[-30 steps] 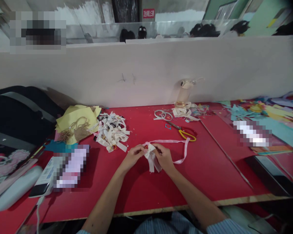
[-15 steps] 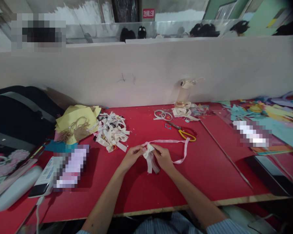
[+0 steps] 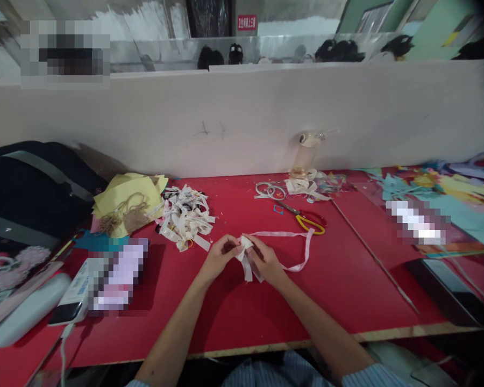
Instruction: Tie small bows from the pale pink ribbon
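Observation:
Both hands meet over the middle of the red table (image 3: 347, 290). My left hand (image 3: 219, 257) and my right hand (image 3: 267, 259) each pinch a small white ribbon bow (image 3: 245, 248) held between them. Its two tails hang down toward the table. A long pale pink ribbon (image 3: 302, 248) runs from the bow in a loop to the right. Both hands are closed on the bow.
Yellow-handled scissors (image 3: 306, 221) lie just beyond the ribbon loop. A heap of white ribbon pieces (image 3: 184, 216) and yellow paper with twine (image 3: 126, 207) sit at left, a dark bag (image 3: 28, 188) beyond. A glue bottle (image 3: 304, 156) stands by the white partition. Coloured paper scraps (image 3: 435, 191) cover the right.
The hands have drawn slightly closer together and lifted the bow a little away from me; the bow looks more bunched between the fingers.

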The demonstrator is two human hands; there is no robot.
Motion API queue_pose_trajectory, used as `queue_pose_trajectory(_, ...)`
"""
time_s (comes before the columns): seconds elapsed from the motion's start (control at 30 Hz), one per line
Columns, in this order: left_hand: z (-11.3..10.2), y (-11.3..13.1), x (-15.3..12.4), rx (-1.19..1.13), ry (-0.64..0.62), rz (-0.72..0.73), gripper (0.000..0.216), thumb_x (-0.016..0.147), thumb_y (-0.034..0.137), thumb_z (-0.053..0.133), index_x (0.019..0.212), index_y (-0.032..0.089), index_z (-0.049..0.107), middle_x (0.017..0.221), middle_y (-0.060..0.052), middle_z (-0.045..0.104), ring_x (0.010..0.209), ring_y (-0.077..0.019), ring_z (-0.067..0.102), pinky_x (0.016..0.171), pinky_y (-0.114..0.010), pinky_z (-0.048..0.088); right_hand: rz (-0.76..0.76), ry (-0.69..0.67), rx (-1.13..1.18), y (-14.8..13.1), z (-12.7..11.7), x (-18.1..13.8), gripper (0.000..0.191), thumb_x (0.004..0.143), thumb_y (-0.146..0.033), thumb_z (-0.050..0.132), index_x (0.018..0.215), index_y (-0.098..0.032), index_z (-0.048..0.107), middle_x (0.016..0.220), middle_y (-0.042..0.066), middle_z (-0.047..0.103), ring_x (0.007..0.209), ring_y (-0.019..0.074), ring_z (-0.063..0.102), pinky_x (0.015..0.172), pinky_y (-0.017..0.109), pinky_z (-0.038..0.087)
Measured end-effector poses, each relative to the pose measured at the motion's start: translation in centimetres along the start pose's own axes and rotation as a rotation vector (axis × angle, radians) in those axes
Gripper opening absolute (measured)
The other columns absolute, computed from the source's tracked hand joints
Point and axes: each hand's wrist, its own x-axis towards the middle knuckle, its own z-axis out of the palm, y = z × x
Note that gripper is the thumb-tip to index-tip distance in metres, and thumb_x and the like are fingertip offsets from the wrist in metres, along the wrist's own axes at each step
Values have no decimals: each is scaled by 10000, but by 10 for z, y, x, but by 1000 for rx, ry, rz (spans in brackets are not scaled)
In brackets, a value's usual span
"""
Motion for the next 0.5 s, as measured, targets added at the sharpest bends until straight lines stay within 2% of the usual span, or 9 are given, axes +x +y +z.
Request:
queue_pose_trajectory(0.1,-1,4,1,-3,41,17,170,779,319,618,818,168,551,768,21,531,731,-109,488,698,-216,385,35,29,83,0,3,1,382,854,-317,529,1219,-210,486,1088,75,634,944,193,611,813,314,479)
queue_pose_trajectory(0.2,-1,5,0,-19,86,7,177,776,327,620,804,166,553,754,25,526,705,-102,477,673,-206,377,108,61,168,3,5,3,271,819,-353,583,1036,-197,541,904,44,651,811,173,614,716,280,482)
queue_pose_trajectory(0.3,0,3,0,-61,99,-33,188,782,344,611,807,168,552,718,34,509,652,-90,456,628,-196,366,214,-40,345,6,4,5,225,811,-392,585,901,-187,560,782,12,624,671,141,592,622,256,478)
queue_pose_trajectory(0.4,1,-4,1,-67,71,-22,175,792,333,601,830,169,551,736,30,521,663,-90,472,637,-198,378,284,-109,498,7,3,6,237,815,-401,576,890,-179,546,679,-11,595,559,113,556,566,248,474)
queue_pose_trajectory(0.5,1,-11,3,21,62,42,173,777,315,619,854,172,558,785,9,551,717,-110,516,684,-223,413,287,-81,489,7,2,6,230,823,-386,569,902,-173,532,616,-21,582,529,109,547,545,239,465)
